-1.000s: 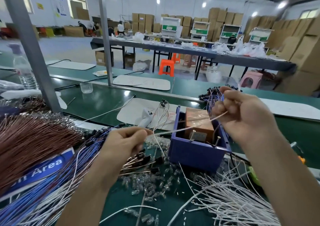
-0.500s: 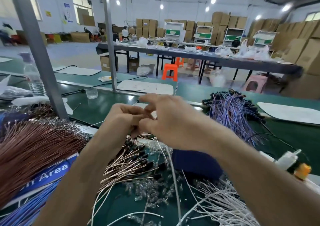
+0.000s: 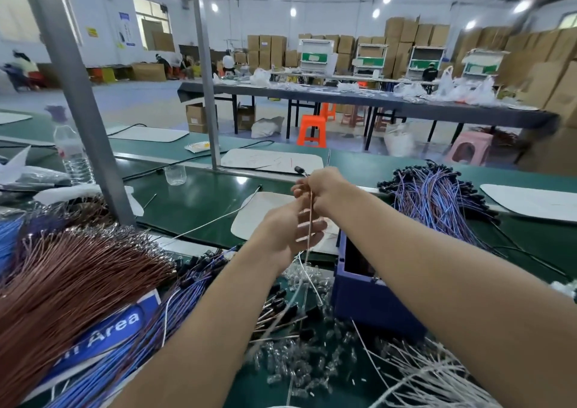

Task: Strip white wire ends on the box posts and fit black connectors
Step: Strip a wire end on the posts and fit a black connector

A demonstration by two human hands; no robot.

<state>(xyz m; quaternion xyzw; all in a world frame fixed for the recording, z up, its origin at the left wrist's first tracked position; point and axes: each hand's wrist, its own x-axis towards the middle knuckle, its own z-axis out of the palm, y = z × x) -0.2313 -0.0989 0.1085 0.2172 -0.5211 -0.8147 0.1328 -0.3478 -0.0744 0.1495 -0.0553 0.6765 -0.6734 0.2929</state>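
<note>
Right hand fingers pinch top of thin brown wire, black connector just above. Left hand fingers loosely spread behind wire's middle, grip unclear. White wire hangs below. Purple plastic box right of hands on green surface; loose white wires pile near-right.

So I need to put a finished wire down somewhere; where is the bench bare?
Bare green belt lies between the clear cup and the white mat. More shows beyond the blue-purple bundle. Near the hands it is crowded: brown wires, clear pieces, blue box, loose white wires.
</note>
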